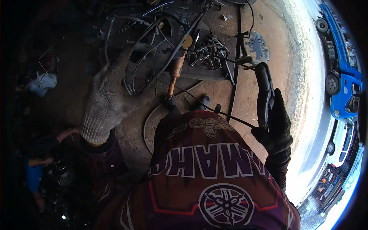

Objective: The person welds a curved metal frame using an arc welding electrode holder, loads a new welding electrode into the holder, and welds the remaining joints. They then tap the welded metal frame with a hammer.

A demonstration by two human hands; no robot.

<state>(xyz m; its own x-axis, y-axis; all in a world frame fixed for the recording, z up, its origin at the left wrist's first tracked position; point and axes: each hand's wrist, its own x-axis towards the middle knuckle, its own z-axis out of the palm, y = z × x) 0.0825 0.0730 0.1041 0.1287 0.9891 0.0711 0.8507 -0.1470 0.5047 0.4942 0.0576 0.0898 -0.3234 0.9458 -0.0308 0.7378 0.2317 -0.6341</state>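
Observation:
My left hand, in a pale knit glove, hovers by a frame of bent metal tubes. Its fingers are stretched out and the thumb stands apart; no grip shows. In a dark glove, my right hand is closed round a long black tool, apparently a welding electrode holder. From the tool's upper end a thin dark rod points left toward the tubes. A black cable runs to its lower end. Below the frame stands a copper-brown cylinder on a narrower shaft.
Metal rod scraps lie on a dark metal plate. Beyond it is a worn, rounded board. A hose curves over the floor near my feet. Another person's hands show at the lower left. A blue truck stands at the right.

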